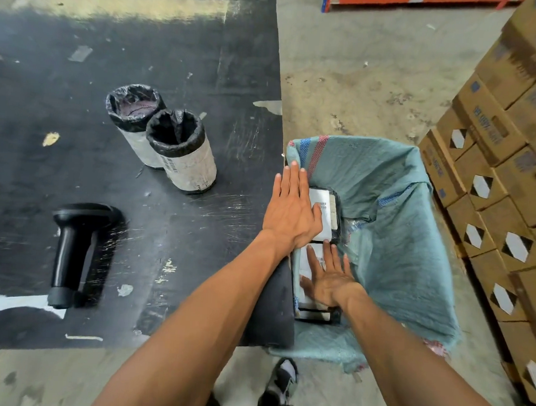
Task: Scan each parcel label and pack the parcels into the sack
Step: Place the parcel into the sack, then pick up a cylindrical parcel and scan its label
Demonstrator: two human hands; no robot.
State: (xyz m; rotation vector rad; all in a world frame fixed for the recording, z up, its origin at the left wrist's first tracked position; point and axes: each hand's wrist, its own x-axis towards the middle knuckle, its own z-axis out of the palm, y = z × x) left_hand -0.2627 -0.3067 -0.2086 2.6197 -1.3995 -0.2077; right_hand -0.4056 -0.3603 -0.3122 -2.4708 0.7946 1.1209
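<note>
Inside the open teal woven sack [393, 215] I see both hands flat, fingers straight: left hand [291, 210] and right hand [328, 280] pressing black-wrapped, white-labelled parcels [328, 206].

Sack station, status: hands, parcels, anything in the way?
Left hand and right hand flat, open, pressing parcels into sack. Two cylinder parcels still on table; scanner idle. Nothing blocking.

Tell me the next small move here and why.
Probably lift the left hand out and reach for the scanner. Both hands lie flat over the parcels already in the sack, the right hand on the nearer one, while two cylinder parcels stand on the table unpacked.
</note>
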